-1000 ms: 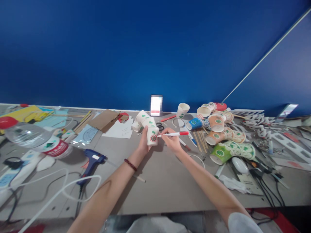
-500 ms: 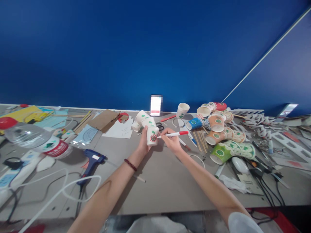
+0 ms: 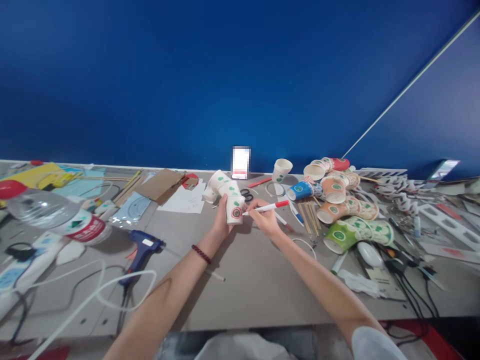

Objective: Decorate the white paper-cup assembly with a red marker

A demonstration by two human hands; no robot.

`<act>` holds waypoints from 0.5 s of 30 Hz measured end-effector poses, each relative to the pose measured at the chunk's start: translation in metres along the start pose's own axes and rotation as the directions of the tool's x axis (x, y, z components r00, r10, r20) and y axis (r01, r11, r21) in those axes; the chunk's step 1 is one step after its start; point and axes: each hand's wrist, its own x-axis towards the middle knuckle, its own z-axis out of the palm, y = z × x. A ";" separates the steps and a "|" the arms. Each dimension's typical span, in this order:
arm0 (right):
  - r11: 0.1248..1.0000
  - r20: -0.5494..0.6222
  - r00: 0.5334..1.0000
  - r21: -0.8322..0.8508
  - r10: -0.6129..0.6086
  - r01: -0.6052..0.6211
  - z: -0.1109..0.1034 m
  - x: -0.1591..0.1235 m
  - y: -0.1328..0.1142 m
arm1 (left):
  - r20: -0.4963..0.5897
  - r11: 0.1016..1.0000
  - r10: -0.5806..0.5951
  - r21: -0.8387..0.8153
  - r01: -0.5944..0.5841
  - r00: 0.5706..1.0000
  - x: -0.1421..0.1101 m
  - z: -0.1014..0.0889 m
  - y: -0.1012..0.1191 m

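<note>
My left hand [image 3: 222, 222] is wrapped round a white paper cup [image 3: 235, 204] with green leaf prints and a round emblem ringed in red. This cup adjoins other white paper cups [image 3: 219, 181] behind it; whether they are joined I cannot tell. Between the fingers of my right hand [image 3: 264, 218] is a white marker [image 3: 267, 207] with a red end. Its tip is at the right side of the emblem, and I cannot make out whether it touches. Black scissors [image 3: 246, 194] lie just behind the hands.
Coloured paper cups [image 3: 339, 236] are grouped on the right beside wooden sticks [image 3: 311, 218]. To the left are a blue glue gun [image 3: 142, 252], a large plastic bottle [image 3: 60, 215], white paper [image 3: 183, 200] and looping cables. A lit phone [image 3: 240, 162] leans against the blue wall.
The marker has shifted very slightly to the left, its red end a little lower. Both hands keep nearly the same place and hold.
</note>
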 end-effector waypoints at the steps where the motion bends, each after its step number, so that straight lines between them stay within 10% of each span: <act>1: 1.000 -0.009 1.000 -0.003 -0.007 0.007 0.000 0.000 0.000 | -0.001 1.000 -0.003 0.001 0.003 1.000 0.000 0.000 0.000; 15: 1.000 -0.015 1.000 -0.010 -0.009 0.009 0.001 -0.001 -0.002 | 0.023 1.000 -0.005 0.020 0.004 1.000 0.001 -0.001 0.000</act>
